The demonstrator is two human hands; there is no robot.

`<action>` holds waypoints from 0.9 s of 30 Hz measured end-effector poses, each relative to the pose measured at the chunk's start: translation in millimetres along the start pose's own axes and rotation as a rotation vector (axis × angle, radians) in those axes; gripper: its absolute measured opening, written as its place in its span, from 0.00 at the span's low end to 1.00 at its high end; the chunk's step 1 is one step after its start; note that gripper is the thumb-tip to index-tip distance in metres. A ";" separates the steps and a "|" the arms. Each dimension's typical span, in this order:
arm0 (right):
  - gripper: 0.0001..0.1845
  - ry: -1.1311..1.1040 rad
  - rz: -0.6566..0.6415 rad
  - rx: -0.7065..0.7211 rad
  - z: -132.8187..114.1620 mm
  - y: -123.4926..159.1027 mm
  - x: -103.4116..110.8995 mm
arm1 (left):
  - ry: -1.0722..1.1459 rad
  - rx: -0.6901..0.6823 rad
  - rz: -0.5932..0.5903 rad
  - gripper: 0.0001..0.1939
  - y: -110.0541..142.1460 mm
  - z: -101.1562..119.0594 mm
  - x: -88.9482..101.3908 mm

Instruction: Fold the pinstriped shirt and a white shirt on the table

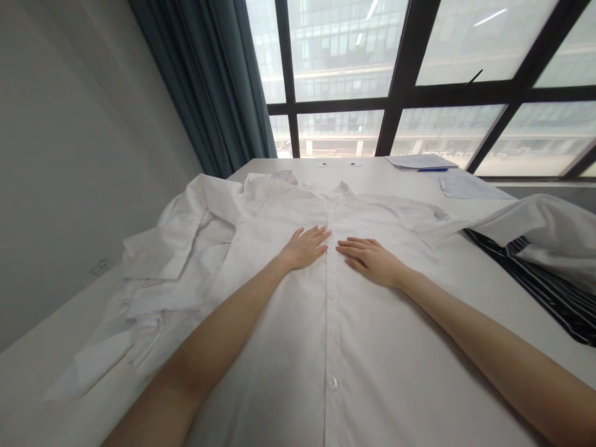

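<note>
A white button-up shirt (pixel 288 347) lies spread on the table, front side up, its collar toward the window. Down its middle runs the front placket, with a button (pixel 333 383) showing near the bottom. My left hand (pixel 305 247) rests flat on the shirt just left of the placket, fingers stretched out. Across from it, my right hand (pixel 370 259) lies flat to the right of the placket, its fingers extended too. Neither hand grips the cloth. The fingertips of the two hands are a small gap apart.
Crumpled white cloth (pixel 177 248) lies left of the shirt. At right, a black striped cloth (pixel 535 285) lies partly under a white sleeve (pixel 554 220). Papers (pixel 470 185) and a blue pen (pixel 432 169) are at the far right. A blue curtain (pixel 214 87) hangs behind.
</note>
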State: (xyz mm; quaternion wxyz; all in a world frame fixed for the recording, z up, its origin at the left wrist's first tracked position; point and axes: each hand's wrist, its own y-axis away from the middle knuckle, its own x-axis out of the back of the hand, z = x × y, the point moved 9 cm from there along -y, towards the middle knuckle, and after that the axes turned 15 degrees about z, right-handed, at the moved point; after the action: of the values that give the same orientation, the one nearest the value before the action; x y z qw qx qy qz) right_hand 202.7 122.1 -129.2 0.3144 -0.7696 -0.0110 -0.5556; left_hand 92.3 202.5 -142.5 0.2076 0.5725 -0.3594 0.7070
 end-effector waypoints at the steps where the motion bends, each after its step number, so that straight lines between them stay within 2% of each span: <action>1: 0.25 0.036 0.001 -0.016 2.0 0.4 -0.1 | 0.002 -0.002 -0.004 0.28 0.2 0.2 -0.1; 3: 0.26 0.069 0.014 -0.007 2.2 0.6 1.7 | 0.003 -0.007 -0.013 0.28 0.6 0.5 -0.3; 7: 0.25 0.017 0.007 0.100 -8.8 0.3 3.9 | 0.007 -0.019 -0.030 0.29 1.0 0.2 -1.3; 16: 0.23 -0.117 0.034 0.160 -7.7 1.3 4.2 | 0.001 -0.017 -0.060 0.29 0.8 -1.4 -5.0; 23: 0.22 -0.146 0.029 0.107 -1.3 1.1 2.9 | 0.017 -0.036 -0.043 0.32 1.5 -0.7 -4.9; 27: 0.23 -0.085 0.006 0.038 6.7 1.2 1.5 | 0.007 -0.039 -0.044 0.32 1.0 -1.1 -5.9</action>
State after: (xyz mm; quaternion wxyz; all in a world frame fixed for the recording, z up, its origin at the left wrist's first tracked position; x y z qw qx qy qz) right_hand 209.4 123.9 -129.8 0.3300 -0.7865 -0.0329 -0.5210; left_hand 92.4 203.3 -148.6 0.2355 0.5738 -0.3597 0.6971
